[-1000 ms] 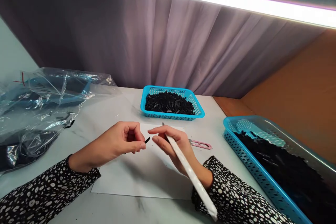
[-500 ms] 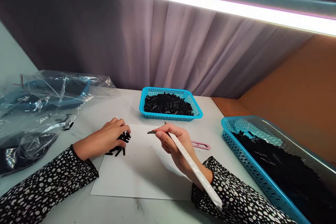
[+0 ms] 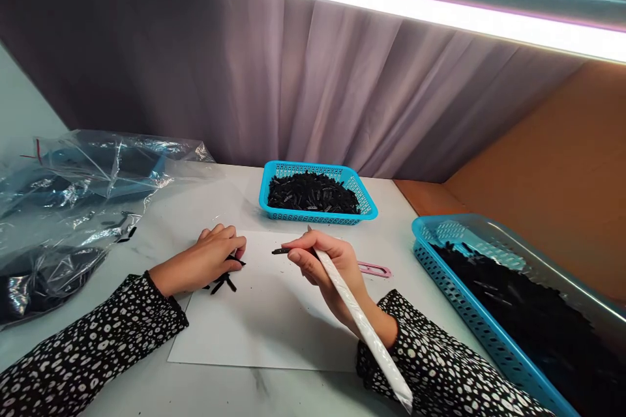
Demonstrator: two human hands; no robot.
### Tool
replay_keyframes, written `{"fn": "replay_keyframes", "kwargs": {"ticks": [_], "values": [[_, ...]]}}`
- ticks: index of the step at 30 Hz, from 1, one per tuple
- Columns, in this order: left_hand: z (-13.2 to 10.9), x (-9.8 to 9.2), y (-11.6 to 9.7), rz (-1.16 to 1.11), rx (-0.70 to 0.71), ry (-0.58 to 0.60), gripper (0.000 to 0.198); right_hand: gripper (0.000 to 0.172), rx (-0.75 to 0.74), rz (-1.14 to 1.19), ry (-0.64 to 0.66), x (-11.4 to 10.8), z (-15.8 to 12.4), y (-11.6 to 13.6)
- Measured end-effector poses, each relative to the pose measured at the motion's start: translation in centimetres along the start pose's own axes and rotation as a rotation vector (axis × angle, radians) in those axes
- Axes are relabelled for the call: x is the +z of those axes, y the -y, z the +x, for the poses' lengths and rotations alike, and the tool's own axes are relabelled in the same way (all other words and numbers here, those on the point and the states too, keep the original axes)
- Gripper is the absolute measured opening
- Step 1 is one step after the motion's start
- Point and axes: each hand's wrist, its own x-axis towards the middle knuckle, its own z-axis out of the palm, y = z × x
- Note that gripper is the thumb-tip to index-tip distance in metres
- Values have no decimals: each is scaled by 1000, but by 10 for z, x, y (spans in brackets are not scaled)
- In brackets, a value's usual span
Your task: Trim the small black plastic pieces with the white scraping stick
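My left hand point(image 3: 208, 258) lies palm down on a small heap of black pieces point(image 3: 223, 281) at the left edge of a white sheet point(image 3: 274, 326), fingers curled over them. My right hand point(image 3: 323, 267) holds a long white-wrapped tool point(image 3: 362, 326) that runs back along my wrist. Its fingertips also pinch a small black piece point(image 3: 280, 251) that points left above the sheet. A gap of bare paper separates the two hands.
A small blue basket point(image 3: 364, 205) of black pieces stands behind the sheet. A larger blue basket point(image 3: 469, 287) of black parts fills the right. Pink snips point(image 3: 374, 269) lie beside my right hand. Crumpled clear plastic bags point(image 3: 73, 202) cover the left of the table.
My left hand has dropped from mid-air onto the heap of black pieces. The black piece it held out is now pinched in my right hand.
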Motion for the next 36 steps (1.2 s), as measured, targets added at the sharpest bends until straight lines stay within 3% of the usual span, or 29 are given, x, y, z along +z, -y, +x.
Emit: {"fn": "replay_keyframes", "kwargs": {"ticks": [10,14,18,23,26,28,36], "values": [[1,-9,-14,-374,-71,-177,7,25,242,361,32,-4,7,-7],[-3,-5,-32,-739,-83,-123,12,34,266,270,38,-1,7,-10],[-11,-4,-52,-978,-39,-54,15,29,222,228,44,2,5,-11],[-17,-3,-64,-1031,-5,-13,18,29,261,303,77,1,5,-11],[-18,0,-66,-1030,-16,-33,12,40,259,319,86,1,5,-12],[-18,2,-68,-1040,-16,-32,7,37,243,296,75,2,5,-12],[-18,4,-70,-1046,4,-86,13,27,25,78,112,3,3,-18]]}}
